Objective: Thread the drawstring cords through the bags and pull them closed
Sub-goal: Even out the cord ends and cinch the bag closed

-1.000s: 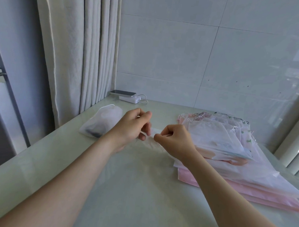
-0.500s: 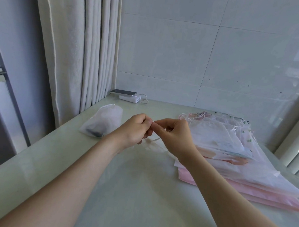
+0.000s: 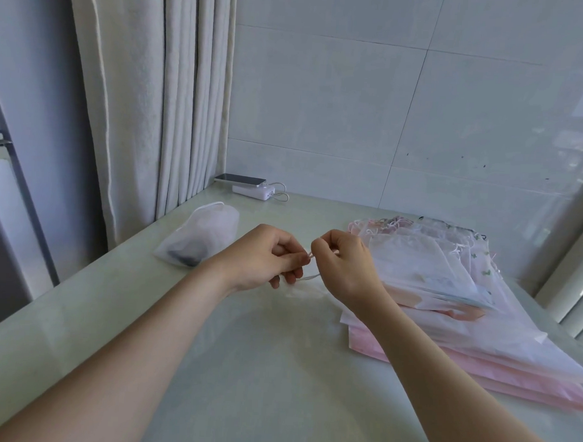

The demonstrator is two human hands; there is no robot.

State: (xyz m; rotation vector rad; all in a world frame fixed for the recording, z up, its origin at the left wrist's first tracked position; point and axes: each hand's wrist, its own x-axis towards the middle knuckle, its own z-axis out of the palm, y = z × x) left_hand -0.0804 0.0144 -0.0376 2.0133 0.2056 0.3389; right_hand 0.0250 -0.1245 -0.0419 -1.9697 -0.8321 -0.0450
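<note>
A translucent frosted bag (image 3: pixel 272 323) lies flat on the table in front of me, its top edge under my hands. My left hand (image 3: pixel 265 258) and my right hand (image 3: pixel 343 261) meet above that edge, and both pinch a thin white drawstring cord (image 3: pixel 309 276) between thumb and fingers. A loop of the cord hangs below my fingertips. A stack of similar white and pink drawstring bags (image 3: pixel 447 294) lies to the right, touching my right wrist.
A closed white drawstring bag (image 3: pixel 202 240) with something dark inside lies at the left near the curtain (image 3: pixel 162 98). A phone (image 3: pixel 242 179) and a white power bank (image 3: pixel 256 191) sit at the back by the tiled wall. The table edge (image 3: pixel 63 297) runs along the left.
My hands came together from a small gap, then lifted a little. The cord now shows as a loop between my fingertips.
</note>
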